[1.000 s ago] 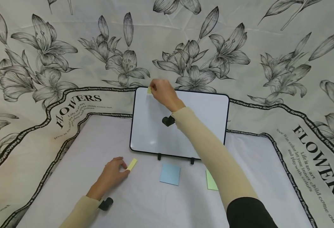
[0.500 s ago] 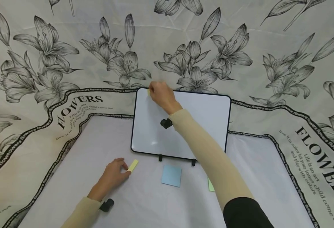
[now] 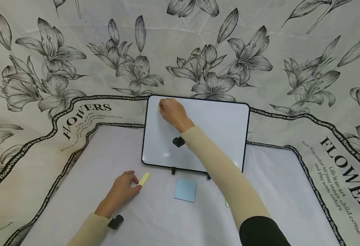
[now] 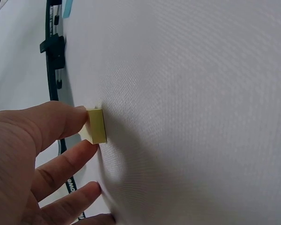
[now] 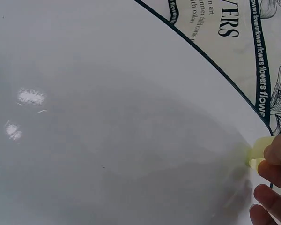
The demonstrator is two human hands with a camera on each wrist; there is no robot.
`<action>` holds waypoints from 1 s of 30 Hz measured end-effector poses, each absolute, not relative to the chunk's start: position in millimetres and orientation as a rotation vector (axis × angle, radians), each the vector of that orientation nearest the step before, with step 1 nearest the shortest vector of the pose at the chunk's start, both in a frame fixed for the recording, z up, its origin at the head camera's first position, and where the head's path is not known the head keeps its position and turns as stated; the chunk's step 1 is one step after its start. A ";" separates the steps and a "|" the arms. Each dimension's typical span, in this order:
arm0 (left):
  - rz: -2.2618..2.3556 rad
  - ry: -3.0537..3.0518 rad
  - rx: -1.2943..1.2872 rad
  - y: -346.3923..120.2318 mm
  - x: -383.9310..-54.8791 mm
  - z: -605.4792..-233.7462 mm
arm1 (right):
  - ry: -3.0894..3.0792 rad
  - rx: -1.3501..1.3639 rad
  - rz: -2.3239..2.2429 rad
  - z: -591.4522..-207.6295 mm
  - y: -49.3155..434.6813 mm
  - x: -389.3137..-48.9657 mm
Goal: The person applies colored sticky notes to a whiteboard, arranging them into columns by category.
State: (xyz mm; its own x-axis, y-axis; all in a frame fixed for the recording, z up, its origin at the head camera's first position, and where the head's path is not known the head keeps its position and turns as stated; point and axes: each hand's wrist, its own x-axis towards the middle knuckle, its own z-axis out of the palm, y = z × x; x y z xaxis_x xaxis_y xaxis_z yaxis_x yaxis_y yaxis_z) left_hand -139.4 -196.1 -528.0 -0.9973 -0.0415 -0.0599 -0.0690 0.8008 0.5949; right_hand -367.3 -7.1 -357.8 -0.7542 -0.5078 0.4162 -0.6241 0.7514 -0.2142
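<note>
Near the upper left corner of the whiteboard (image 3: 218, 124), my right hand (image 3: 175, 114) pinches a small yellow sticky note (image 5: 260, 147) between thumb and forefinger. The right wrist view shows that note bent into a curve, one end right at the board's surface. Down on the white cloth, my left hand (image 3: 122, 188) holds a narrow yellow sticky-note pad (image 3: 144, 178) by its near end, between thumb and fingertip. The pad's short yellow end (image 4: 98, 126) faces the left wrist camera.
A blue sticky-note pad (image 3: 185, 190) lies below the board. Part of a green pad (image 3: 227, 203) shows beside the right sleeve, which hides the rest. Black feet (image 3: 173, 171) support the board's lower edge. Behind it hangs a flower-printed cloth (image 3: 130, 34).
My right hand has moved down from the board's top edge, the yellow note still pinched in it. The left hand keeps its place on the pad.
</note>
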 end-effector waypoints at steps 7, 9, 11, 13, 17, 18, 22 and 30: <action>0.984 2.939 -0.094 -195.8 -138.8 -529.6 | -2.410 0.982 0.255 -382.3 -5.3 -366.5; 0.979 2.939 -0.088 -195.7 -138.7 -529.8 | -2.371 0.988 0.178 -387.8 -4.2 -365.3; 0.964 2.942 -0.072 -196.0 -138.5 -529.1 | -2.351 0.986 0.103 -392.2 -3.3 -363.4; 0.934 2.945 -0.046 -196.9 -138.6 -526.8 | -2.338 0.987 0.056 -396.0 -2.8 -361.1; 0.865 2.930 -0.007 -200.6 -141.6 -516.7 | -2.292 0.995 -0.001 -404.5 -0.9 -356.2; 0.847 2.924 -0.007 -201.7 -143.1 -512.9 | -2.270 0.995 -0.013 -406.8 -0.2 -355.2; 0.793 2.949 0.015 -208.2 -155.7 -491.6 | -2.165 0.988 -0.054 -415.8 3.3 -351.8; 0.560 3.216 0.473 -214.5 -220.8 -434.2 | -2.187 0.979 -0.147 -427.9 13.8 -343.3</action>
State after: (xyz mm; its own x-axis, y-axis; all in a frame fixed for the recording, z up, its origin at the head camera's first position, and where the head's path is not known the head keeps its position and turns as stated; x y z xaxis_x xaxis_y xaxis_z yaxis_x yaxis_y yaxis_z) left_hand -220.8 -214.5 -434.2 -0.9468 0.2515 0.2007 0.3045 0.9018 0.3066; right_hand -343.3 13.8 -427.9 -0.4487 -0.6871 0.5715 -0.6042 0.7044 0.3725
